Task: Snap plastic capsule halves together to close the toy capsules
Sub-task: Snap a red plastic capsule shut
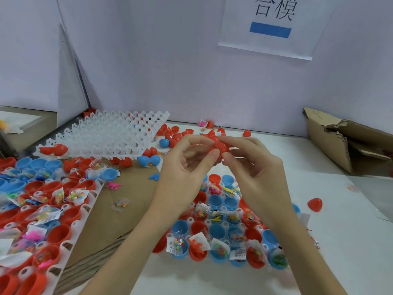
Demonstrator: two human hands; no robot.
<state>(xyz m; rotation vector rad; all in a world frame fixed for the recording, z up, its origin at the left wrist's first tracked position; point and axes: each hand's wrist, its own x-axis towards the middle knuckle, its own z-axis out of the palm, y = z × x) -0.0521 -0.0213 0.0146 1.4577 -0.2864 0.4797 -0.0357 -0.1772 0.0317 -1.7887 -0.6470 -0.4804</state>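
Fingers of both hands pinch one red capsule, held up above the trays and near the back wall. The left hand grips it from the left with thumb and fingertips curled on; the right hand grips from the right likewise. Whether the halves have met all round cannot be told, since the fingers hide the seam. To do this step well, I judge the rims should be lined up square first, then squeezed evenly from both ends until they seat, with no toy packet caught between. Below, the tray holds open red and blue halves with packets, so many are left to close. A spare red half lies apart on the table.
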